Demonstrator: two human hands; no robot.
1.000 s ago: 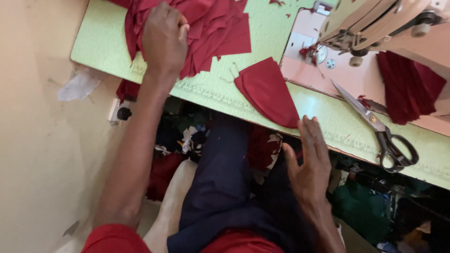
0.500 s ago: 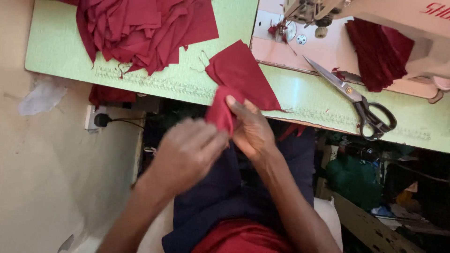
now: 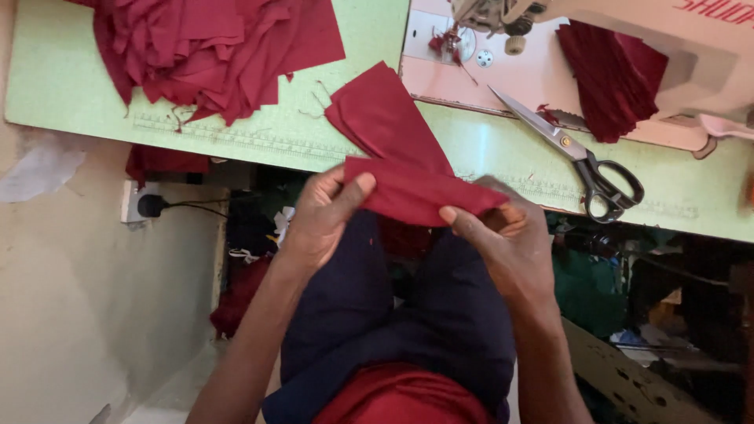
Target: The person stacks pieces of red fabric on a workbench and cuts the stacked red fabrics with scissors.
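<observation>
I hold a red cloth piece (image 3: 416,196) between both hands, just off the near edge of the bench (image 3: 259,141) and above my lap. My left hand (image 3: 326,216) pinches its left end, thumb on top and fingers curled beneath, so that grip is pressed tight on the fabric. My right hand (image 3: 503,235) takes the right end, with the thumb laid along the lower edge and the fingers folded behind it, also closed on the cloth. The piece stretches roughly level between the two grips, and its upper part runs up onto the bench, where it lies as a folded wedge pointing away from me. To the far left on the bench sits a loose pile of red pieces (image 3: 212,51), well apart from my hands. Scissors (image 3: 577,153) lie to the right, blades shut and pointing up-left, with the black handles near the bench's edge and close to my right hand without touching it. Beyond them is the pink bed of the sewing machine (image 3: 510,71), with another stack of red cloth (image 3: 616,74) resting on it under the machine's arm. Below the bench on the left, a plug (image 3: 149,206) sits in a wall socket.
</observation>
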